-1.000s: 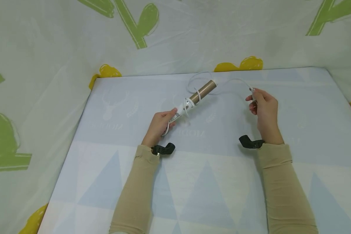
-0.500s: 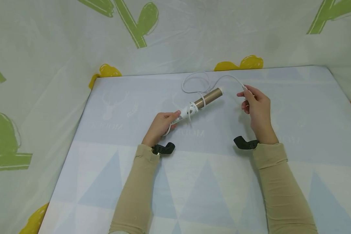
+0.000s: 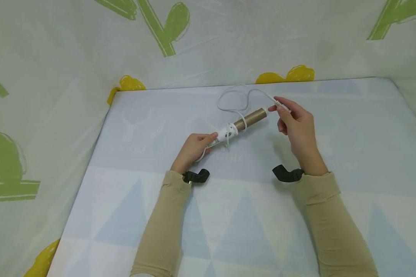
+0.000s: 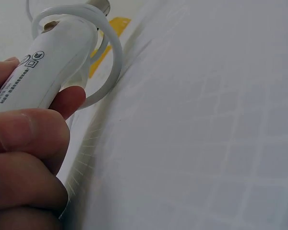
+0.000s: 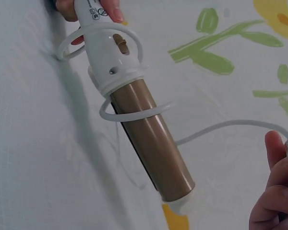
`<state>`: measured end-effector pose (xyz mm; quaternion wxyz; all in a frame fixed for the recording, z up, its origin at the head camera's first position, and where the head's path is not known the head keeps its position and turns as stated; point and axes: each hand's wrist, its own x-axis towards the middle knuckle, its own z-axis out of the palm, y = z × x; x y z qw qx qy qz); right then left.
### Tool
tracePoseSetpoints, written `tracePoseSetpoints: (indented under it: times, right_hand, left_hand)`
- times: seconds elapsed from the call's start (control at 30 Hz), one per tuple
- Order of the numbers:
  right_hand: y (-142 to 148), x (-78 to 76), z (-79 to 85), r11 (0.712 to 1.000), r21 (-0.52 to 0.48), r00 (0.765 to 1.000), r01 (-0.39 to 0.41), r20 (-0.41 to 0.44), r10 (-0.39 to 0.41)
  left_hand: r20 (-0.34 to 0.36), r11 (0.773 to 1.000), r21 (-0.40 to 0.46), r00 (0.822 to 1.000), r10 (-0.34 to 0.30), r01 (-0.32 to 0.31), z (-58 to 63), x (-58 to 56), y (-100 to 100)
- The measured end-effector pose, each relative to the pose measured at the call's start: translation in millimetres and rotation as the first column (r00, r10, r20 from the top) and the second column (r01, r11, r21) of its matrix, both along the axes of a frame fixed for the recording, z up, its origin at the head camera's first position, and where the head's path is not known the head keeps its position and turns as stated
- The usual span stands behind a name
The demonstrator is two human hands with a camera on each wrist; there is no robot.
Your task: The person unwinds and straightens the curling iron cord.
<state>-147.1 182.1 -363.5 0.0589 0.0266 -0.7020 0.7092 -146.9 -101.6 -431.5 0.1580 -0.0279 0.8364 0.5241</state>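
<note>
My left hand (image 3: 193, 150) grips the white handle of a curling iron (image 3: 251, 118), whose gold barrel points up and to the right. Loose turns of its white power cord (image 3: 247, 100) wrap the handle and barrel, seen closely in the right wrist view around the barrel (image 5: 151, 139). My right hand (image 3: 299, 129) pinches the end of the cord near the barrel's pale tip, with the plug mostly hidden by the fingers. In the left wrist view, the curled fingers (image 4: 29, 163) of that hand hold the handle beside printed markings.
A table (image 3: 124, 207) with a pale blue and white triangle-pattern cover lies beneath both hands. Behind it hangs a light curtain (image 3: 222, 42) with green and yellow plant prints. Black wrist mounts (image 3: 196, 176) sit at both cuffs.
My right hand has moved left with the cord end, closer to the barrel tip. The curling iron has tilted flatter and shifted slightly right, and the free cord hangs in a tighter curve.
</note>
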Motion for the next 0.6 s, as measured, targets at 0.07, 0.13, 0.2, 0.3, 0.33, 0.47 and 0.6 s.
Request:
tracePoseSetpoints:
  times: [0.07,0.13,0.2,0.3,0.33,0.47,0.6]
  right_hand:
    - [-1,1.6,2.4,1.000,0.001,1.000,-0.005,-0.014,0.005]
    - [0,2.6,5.0,1.000,-0.008,1.000,-0.001,-0.031,0.000]
    - [2,3.6,7.9,1.000,-0.023,0.998,0.005,-0.055,-0.006]
    - [6,4.2,13.0,0.998,-0.057,0.995,0.016,-0.098,-0.021]
    - [7,4.5,14.9,0.998,-0.067,0.993,0.020,-0.113,-0.027]
    - [13,6.0,22.0,0.993,-0.114,0.987,0.039,-0.148,-0.056]
    - [19,8.4,27.9,0.984,-0.168,0.984,0.063,-0.152,-0.089]
  left_hand:
    - [-0.004,1.000,-0.006,1.000,-0.006,0.006,0.9,0.7,0]
    - [-0.009,1.000,-0.012,1.000,-0.006,0.006,1.6,1.7,0]
    - [-0.014,1.000,-0.028,1.000,-0.005,0.004,1.5,2.2,1]
    - [-0.015,0.999,-0.051,1.000,-0.005,0.004,0.5,2.0,2]
    - [-0.016,0.998,-0.058,1.000,-0.007,0.006,0.1,1.7,2]
    - [-0.015,0.998,-0.065,1.000,-0.010,0.009,-0.9,1.0,3]
    - [-0.007,0.999,-0.052,1.000,-0.009,0.009,-1.0,1.2,2]
